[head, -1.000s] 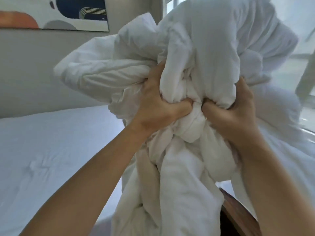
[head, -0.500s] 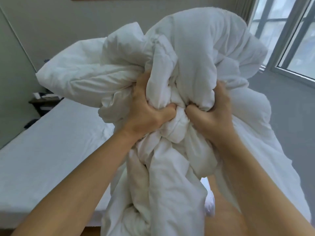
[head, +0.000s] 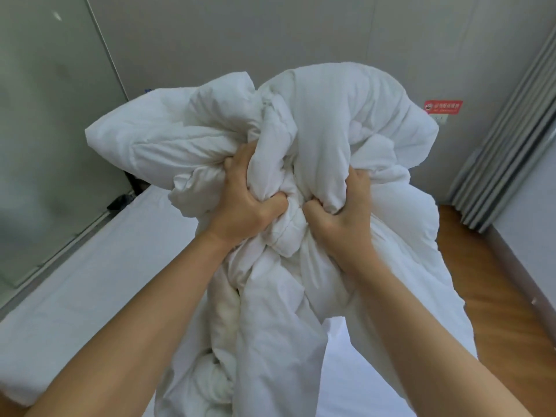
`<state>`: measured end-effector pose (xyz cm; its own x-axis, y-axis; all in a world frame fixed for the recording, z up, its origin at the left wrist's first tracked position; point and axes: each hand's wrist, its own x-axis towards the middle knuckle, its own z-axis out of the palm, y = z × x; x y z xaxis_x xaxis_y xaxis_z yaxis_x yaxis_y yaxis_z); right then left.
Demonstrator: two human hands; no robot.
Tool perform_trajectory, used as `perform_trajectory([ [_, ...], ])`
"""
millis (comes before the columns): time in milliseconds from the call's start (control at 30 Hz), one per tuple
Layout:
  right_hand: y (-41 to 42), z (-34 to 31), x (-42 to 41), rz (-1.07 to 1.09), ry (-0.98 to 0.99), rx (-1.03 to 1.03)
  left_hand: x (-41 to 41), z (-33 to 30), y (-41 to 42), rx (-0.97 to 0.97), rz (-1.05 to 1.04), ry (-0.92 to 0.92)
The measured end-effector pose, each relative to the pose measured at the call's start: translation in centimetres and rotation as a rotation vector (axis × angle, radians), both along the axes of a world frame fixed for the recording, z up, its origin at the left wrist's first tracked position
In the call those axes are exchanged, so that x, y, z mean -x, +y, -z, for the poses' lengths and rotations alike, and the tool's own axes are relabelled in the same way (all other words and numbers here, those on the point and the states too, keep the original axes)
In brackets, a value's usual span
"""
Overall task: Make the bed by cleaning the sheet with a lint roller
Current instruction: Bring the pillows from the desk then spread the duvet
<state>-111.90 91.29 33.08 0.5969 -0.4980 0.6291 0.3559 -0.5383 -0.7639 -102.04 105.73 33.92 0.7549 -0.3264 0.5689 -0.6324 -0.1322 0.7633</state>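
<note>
Still both hands' grip, left hand (head: 240, 206) and right hand (head: 340, 218), on the bunched duvet (head: 331, 130), seemingly lower than before.

Pale grey wall (head: 210, 40), frosted glass panel (head: 45, 115), grey curtain (head: 511, 152), wooden floor (head: 496, 281), red wall sticker (head: 443, 106)

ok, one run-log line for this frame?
phase: clearing bed | left hand: grips duvet | right hand: grips duvet | duvet: bunched, lifted | sheet: bare | lint roller: unseen
</note>
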Motion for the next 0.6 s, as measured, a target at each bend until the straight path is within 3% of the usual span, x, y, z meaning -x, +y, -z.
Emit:
perform_trajectory([
  [100, 2.6, 1.8, -6.1, 0.006, -0.016, -0.023, -6.3, 1.1, 2.9, -0.025, -0.017, -0.006],
  [200, 5.1, 7.9, -12.0, 0.093, 0.165, -0.019, -11.4, 6.1, 5.8, -0.122, -0.106, 0.043],
  [300, 6.7, 17.5, -15.2, 0.145, 0.587, -0.017, -16.0, 16.6, 9.3, -0.471, -0.216, 0.223],
  [400, 8.6, 25.1, -14.7, 0.053, 1.022, -0.069, -17.4, 25.1, 12.5, -0.804, -0.065, 0.496],
  [500, 10.1, 26.7, -13.9, 0.08, 1.047, -0.062, -16.0, 26.9, 13.0, -0.691, -0.036, 0.445],
  [600, 10.7, 25.0, -13.6, 0.164, 0.958, -0.048, -14.9, 24.7, 10.8, -0.52, 0.046, 0.358],
])
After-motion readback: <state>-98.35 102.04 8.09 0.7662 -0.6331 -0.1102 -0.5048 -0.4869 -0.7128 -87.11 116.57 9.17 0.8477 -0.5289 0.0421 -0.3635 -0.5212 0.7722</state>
